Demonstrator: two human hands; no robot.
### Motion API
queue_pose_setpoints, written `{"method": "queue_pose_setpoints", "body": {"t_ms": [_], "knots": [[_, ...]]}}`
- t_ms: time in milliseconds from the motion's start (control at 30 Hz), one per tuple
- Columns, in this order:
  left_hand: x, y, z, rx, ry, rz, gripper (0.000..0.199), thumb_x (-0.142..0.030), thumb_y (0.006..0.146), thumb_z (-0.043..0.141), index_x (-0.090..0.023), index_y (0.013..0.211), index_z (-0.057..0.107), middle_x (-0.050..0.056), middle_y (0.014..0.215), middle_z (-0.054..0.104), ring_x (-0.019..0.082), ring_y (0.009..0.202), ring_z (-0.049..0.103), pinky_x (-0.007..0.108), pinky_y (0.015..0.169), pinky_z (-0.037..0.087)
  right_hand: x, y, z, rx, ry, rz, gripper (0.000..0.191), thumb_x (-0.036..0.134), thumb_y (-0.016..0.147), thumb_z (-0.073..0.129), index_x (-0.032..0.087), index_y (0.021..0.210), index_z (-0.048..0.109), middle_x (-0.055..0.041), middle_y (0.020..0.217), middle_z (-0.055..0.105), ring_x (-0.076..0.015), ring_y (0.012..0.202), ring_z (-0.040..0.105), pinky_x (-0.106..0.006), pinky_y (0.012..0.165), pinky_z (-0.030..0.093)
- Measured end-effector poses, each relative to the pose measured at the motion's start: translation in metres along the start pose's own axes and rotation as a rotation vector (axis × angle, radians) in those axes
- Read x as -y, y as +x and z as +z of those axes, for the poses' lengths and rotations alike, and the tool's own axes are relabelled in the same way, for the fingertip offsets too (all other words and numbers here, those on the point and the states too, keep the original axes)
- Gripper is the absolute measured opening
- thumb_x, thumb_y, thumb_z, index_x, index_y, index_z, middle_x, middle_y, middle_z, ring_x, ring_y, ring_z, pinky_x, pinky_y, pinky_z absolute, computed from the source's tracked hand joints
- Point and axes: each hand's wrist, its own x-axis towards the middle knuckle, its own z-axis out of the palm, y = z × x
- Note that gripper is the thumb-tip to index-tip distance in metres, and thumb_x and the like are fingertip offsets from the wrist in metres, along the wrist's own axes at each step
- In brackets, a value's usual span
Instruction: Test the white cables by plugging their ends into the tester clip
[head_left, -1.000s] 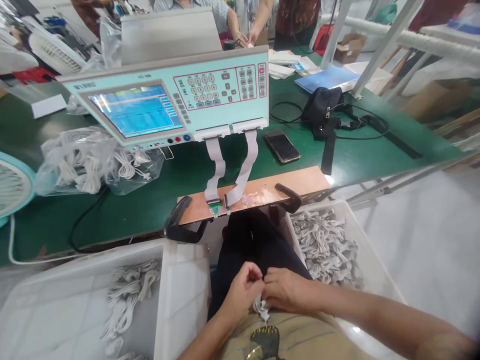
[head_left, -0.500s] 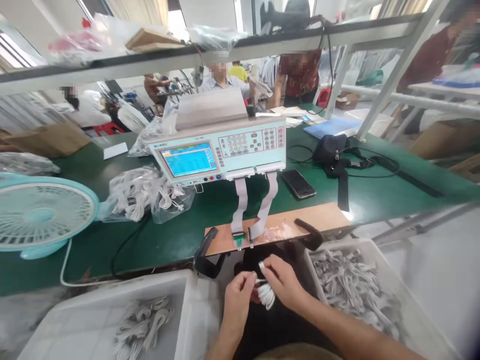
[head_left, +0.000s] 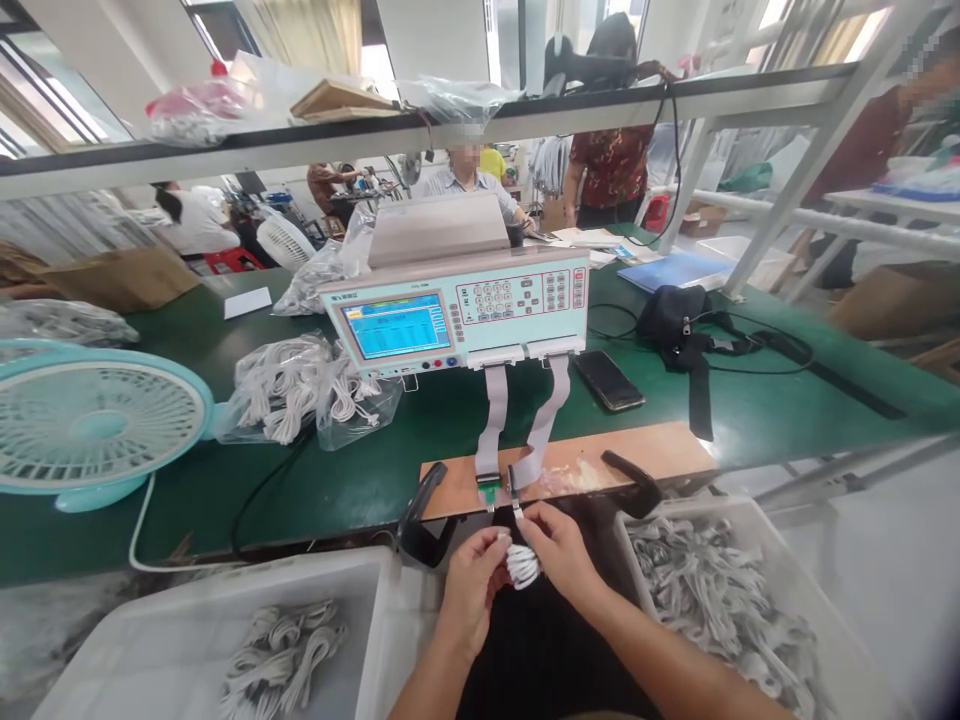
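Note:
A coiled white cable (head_left: 523, 567) hangs between my two hands, in front of the wooden board (head_left: 645, 446) at the table's edge. My left hand (head_left: 478, 573) is closed, pinching one end of the cable between thumb and fingers. Closed on the other end, my right hand (head_left: 553, 543) has its fingertips at the right-hand connector (head_left: 515, 501) on the board's edge; whether the plug is seated in it cannot be made out. Beside it sits a small green circuit board (head_left: 490, 494). Grey ribbon cables (head_left: 491, 420) run from both up to a tester with a lit blue screen (head_left: 397, 328).
White bins with coiled cables stand on the left (head_left: 375, 620) and right (head_left: 626, 545). Black clamps (head_left: 424, 515) grip the board. On the green table (head_left: 337, 500) are a turquoise fan (head_left: 97, 425), bagged cables (head_left: 285, 390), a phone (head_left: 609, 380) and a black bag (head_left: 675, 318).
Both hands have moved up toward the board with the cable. My right fingertips have come up to the right-hand connector. The camera view has shifted slightly.

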Motion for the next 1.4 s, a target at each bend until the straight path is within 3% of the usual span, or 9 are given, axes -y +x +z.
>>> {"method": "queue_pose_setpoints", "body": {"t_ms": [133,267,433,600,800,1200,1400], "knots": [[0.001,0.004,0.000,0.071,0.039,-0.009,0.025,-0.034,0.068,0.072,-0.013,0.080,0.066,0.000,0.065,0.059,0.010,0.056,0.052,0.021,0.052,0.043,-0.004,0.002,0.001,0.008,0.067,0.031,0.020,0.033,0.079,0.055,0.018,0.066,0.054,0.0020,0.062,0.051,-0.0133,0.061,0.045,-0.024,0.058,0.038],[-0.001,0.007,-0.006,0.124,0.241,0.065,0.031,-0.042,0.075,0.064,-0.012,0.068,0.064,-0.003,0.057,0.052,0.008,0.052,0.046,0.019,0.048,0.037,0.001,0.004,0.004,0.009,0.167,0.082,0.025,0.037,0.074,0.059,0.017,0.061,0.052,0.0034,0.056,0.048,-0.0114,0.054,0.042,-0.024,0.054,0.035],[-0.013,0.010,-0.012,0.201,0.379,0.110,0.035,-0.047,0.078,0.057,-0.013,0.077,0.067,-0.001,0.060,0.058,0.012,0.056,0.049,0.022,0.052,0.041,0.015,0.007,0.010,0.018,0.367,0.296,0.032,0.045,0.063,0.066,0.018,0.057,0.049,0.0061,0.048,0.042,-0.0086,0.045,0.034,-0.023,0.047,0.030],[-0.009,0.016,-0.009,0.063,0.372,0.252,0.030,-0.041,0.078,0.058,-0.014,0.082,0.069,0.003,0.072,0.065,0.017,0.072,0.056,0.024,0.066,0.042,0.018,0.008,0.011,0.001,0.380,0.307,0.035,0.046,0.061,0.068,0.017,0.056,0.050,0.0064,0.046,0.041,-0.0075,0.044,0.031,-0.023,0.046,0.024],[0.001,0.019,-0.002,-0.040,0.276,0.331,0.030,-0.040,0.077,0.061,-0.013,0.065,0.064,-0.001,0.059,0.055,0.013,0.061,0.049,0.022,0.058,0.038,0.020,0.007,0.006,0.036,0.337,0.254,0.036,0.047,0.063,0.069,0.016,0.056,0.052,0.0037,0.051,0.046,-0.0099,0.050,0.037,-0.024,0.052,0.029],[0.008,0.017,0.000,-0.105,0.151,0.312,0.026,-0.038,0.077,0.062,-0.012,0.076,0.067,0.001,0.064,0.057,0.013,0.065,0.050,0.022,0.059,0.040,0.014,0.009,0.005,0.075,0.326,0.246,0.034,0.046,0.067,0.068,0.015,0.060,0.056,0.0031,0.054,0.048,-0.0109,0.054,0.039,-0.024,0.056,0.031],[0.011,0.023,-0.002,-0.116,0.334,0.336,0.033,-0.043,0.079,0.056,-0.012,0.081,0.068,0.002,0.064,0.059,0.015,0.060,0.050,0.024,0.056,0.039,0.012,0.010,0.007,0.061,0.331,0.236,0.033,0.047,0.070,0.066,0.015,0.064,0.058,0.0019,0.058,0.052,-0.0121,0.057,0.043,-0.025,0.059,0.036]]}}
